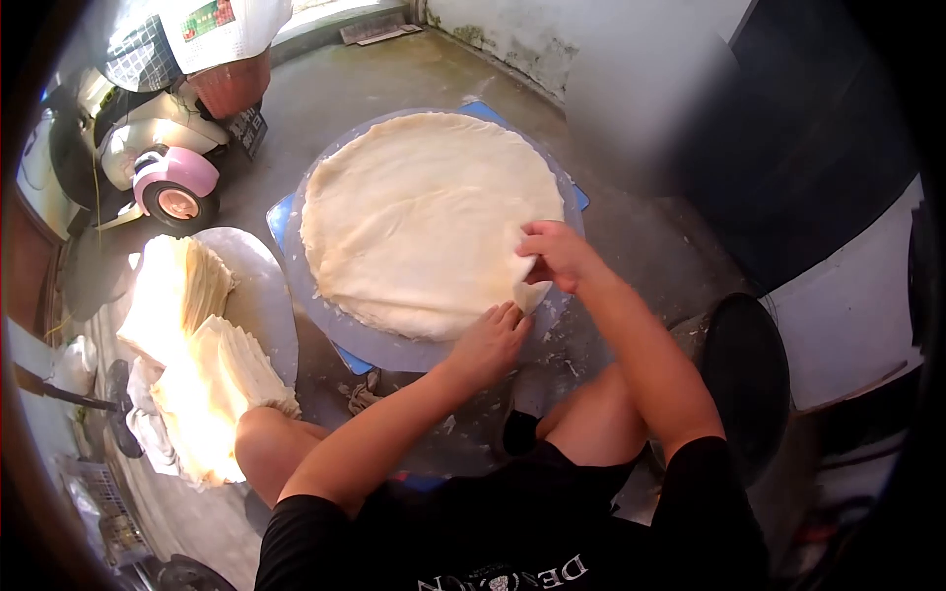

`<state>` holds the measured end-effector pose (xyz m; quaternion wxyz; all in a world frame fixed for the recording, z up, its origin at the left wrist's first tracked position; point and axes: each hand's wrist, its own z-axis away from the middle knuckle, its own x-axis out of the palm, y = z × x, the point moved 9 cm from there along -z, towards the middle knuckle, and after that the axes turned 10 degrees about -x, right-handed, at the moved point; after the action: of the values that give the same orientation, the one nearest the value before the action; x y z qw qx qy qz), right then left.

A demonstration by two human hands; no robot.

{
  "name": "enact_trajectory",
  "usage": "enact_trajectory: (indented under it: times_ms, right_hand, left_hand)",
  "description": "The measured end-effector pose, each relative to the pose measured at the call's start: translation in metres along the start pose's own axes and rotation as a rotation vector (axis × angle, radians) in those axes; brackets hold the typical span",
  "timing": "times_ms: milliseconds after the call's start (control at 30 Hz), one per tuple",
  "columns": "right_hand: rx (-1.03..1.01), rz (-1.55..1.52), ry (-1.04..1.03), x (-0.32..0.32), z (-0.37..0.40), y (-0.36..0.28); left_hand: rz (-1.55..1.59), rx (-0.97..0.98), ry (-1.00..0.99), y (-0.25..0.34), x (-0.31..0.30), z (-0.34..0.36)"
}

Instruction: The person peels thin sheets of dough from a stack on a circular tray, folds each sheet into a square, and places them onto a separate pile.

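A broad round stack of pale, thin dough sheets [424, 217] lies on a round grey board [308, 305]. My right hand [560, 256] pinches the raised edge of the top dough sheet at the stack's right side. Just below it, my left hand [490, 345] has its fingers bent around the near-right edge of the same sheet, with the fingertips partly hidden. Between the two hands the sheet's edge lifts into a small fold. A few shallow creases run across the top surface.
Blue corners of a support [353, 361] stick out beneath the board. To the left, folded dough-like sheets [222, 374] are piled beside another round board [258, 286]. A pink wheeled toy [177, 177] stands behind them. A dark round seat [746, 384] is at the right.
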<state>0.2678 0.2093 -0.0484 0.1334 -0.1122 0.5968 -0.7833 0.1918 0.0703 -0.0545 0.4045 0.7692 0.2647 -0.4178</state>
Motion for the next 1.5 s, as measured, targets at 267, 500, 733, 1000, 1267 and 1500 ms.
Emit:
enact_trajectory:
  times_ms: [267, 500, 733, 1000, 1267, 1500]
  right_hand:
    - [-0.104, 0.257, -0.029, 0.094, -0.039, 0.050]
    - [-0.327, 0.600, 0.203, 0.024, -0.070, 0.002]
    - [-0.368, 0.501, 0.368, -0.043, -0.124, 0.049]
    - [-0.526, 0.827, 0.240, 0.026, -0.041, -0.022]
    - [-0.700, 0.878, 0.208, 0.048, -0.002, -0.038]
    - [-0.475, 0.562, 0.237, -0.004, -0.008, -0.025]
  left_hand:
    - [0.034, -0.062, 0.018, -0.001, -0.016, 0.017]
    - [-0.162, -0.272, -0.036, -0.035, -0.045, 0.021]
    - [-0.229, -0.375, -0.019, -0.066, -0.051, 0.041]
    - [0.883, -1.276, 0.459, -0.204, -0.074, 0.135]
    - [1.201, -1.504, 0.769, -0.257, -0.066, 0.161]
    - [0.755, -1.188, 1.025, -0.244, -0.102, 0.142]
